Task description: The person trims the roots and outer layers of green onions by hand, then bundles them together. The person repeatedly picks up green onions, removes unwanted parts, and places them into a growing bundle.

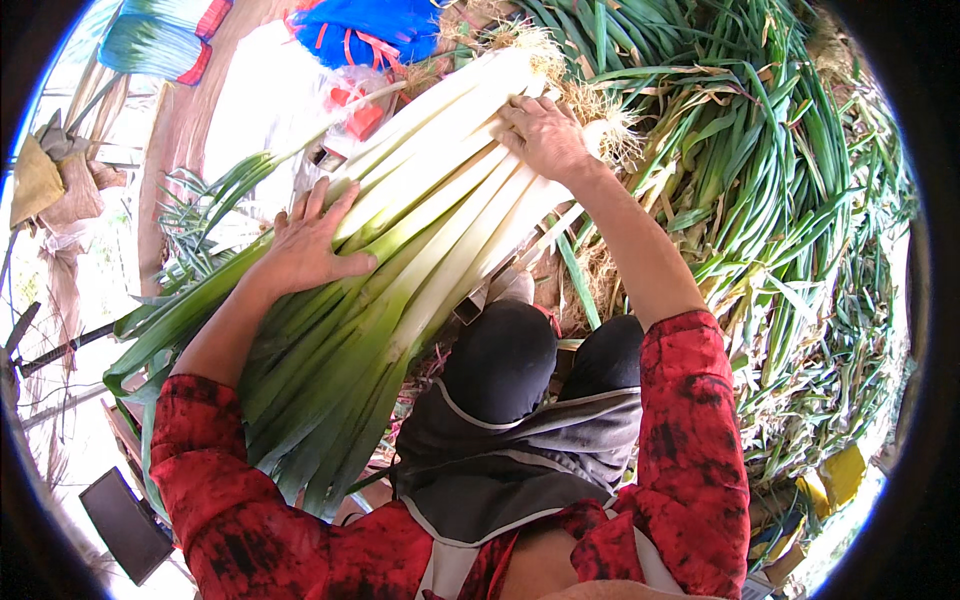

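A thick bundle of large green onions (435,202) lies slantwise before me. Its white shafts and fringed roots (592,105) point up and right, while the green leaves (315,405) spread toward the lower left. My left hand (311,244) rests on the bundle where white turns to green, fingers spread and thumb apart. Near the root end, my right hand (546,139) lies across the white shafts with its fingers bent; whether it grips any is hidden. One thinner onion (330,135) lies apart, beyond the bundle's upper left side.
A large heap of green onions (750,150) fills the right side. Blue strips with red ties (367,34) lie at the top, beside a clear plastic bag (356,101) with red contents. A dark flat panel (127,525) stands lower left. My knees (502,360) are close below the bundle.
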`<action>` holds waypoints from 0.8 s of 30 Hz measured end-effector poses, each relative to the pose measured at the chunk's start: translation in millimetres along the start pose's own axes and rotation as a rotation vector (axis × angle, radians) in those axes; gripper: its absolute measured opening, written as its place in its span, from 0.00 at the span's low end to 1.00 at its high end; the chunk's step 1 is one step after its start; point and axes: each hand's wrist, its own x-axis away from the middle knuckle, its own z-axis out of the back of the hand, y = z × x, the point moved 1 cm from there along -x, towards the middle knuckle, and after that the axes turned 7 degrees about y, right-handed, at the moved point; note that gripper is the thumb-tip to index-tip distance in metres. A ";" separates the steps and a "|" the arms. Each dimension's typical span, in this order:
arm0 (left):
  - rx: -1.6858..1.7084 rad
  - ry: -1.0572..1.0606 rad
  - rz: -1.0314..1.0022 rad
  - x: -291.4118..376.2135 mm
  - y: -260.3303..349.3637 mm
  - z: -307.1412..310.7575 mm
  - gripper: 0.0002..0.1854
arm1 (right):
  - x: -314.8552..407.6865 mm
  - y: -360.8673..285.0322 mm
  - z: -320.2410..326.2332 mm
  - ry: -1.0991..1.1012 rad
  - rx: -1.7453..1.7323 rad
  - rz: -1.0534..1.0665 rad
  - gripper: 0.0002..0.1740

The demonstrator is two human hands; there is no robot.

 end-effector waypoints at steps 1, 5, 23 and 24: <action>0.006 0.005 -0.002 1.4 0.7 0.8 0.57 | -0.1 -3.0 1.1 0.003 0.055 0.011 0.22; 0.027 0.017 -0.020 3.0 2.2 3.8 0.55 | -10.5 -6.9 3.1 -0.097 0.129 0.047 0.22; 0.017 0.103 -0.016 -5.5 -1.6 -3.8 0.38 | -70.7 71.5 4.2 -0.061 -0.091 -0.539 0.23; 0.052 0.193 0.004 -5.2 -5.1 -5.4 0.32 | -80.1 70.9 2.9 -0.179 -0.098 -0.607 0.25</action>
